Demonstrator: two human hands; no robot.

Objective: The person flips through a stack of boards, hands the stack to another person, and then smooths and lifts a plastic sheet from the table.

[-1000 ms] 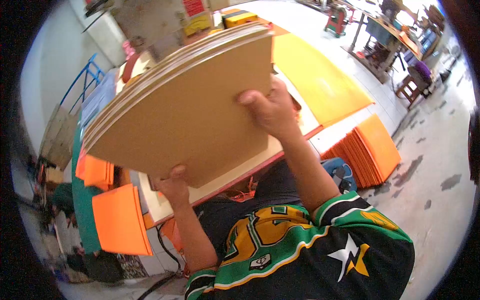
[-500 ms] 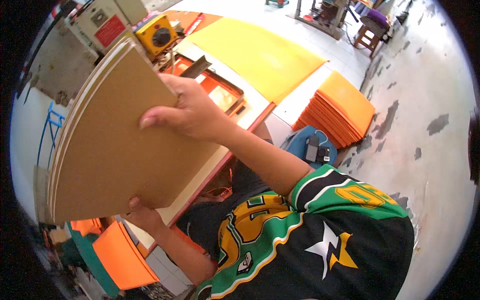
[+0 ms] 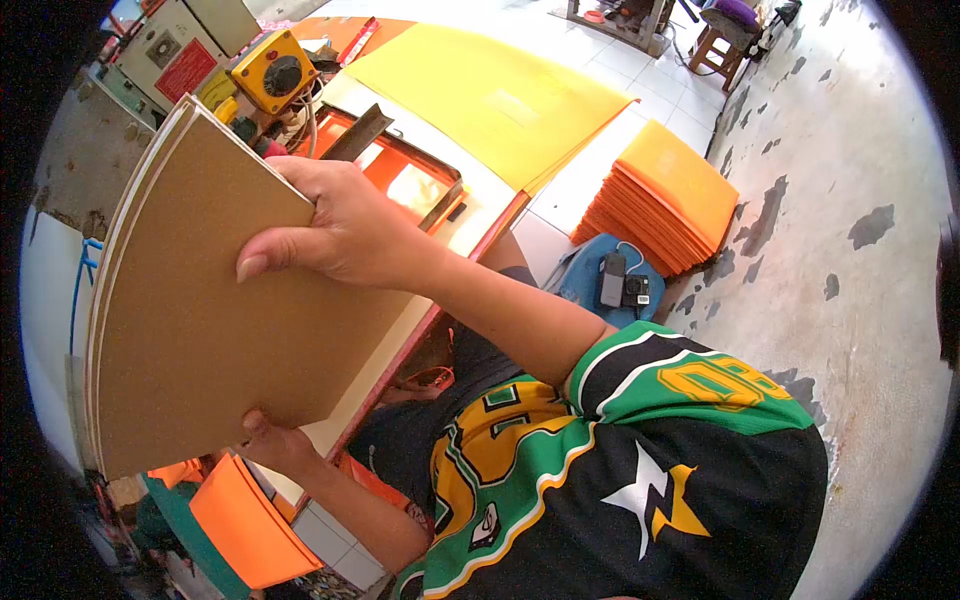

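A small stack of brown cardboard sheets (image 3: 210, 290) with pale edges is held up and tilted in front of me. My right hand (image 3: 320, 225) grips its upper right edge, thumb flat on the brown face and the fingers mostly hidden behind. At the lower edge my left hand (image 3: 275, 445) holds the stack, with the thumb showing on the face and the other fingers largely out of sight. Behind the sheets, a metal-edged orange tray or frame (image 3: 440, 205) lies on the worktable (image 3: 400, 350).
A large yellow sheet (image 3: 490, 100) covers the table's far part. Beside it stands a stack of orange sheets (image 3: 660, 195), near a blue stool (image 3: 580, 290) bearing small black devices. A yellow box (image 3: 270, 70) with a black dial sits upper left. More orange sheets (image 3: 245, 520) lie lower left.
The cardboard stack and both hands have shifted slightly left and a little downward in view. My grip looks the same. The background has also shifted a little with the camera.
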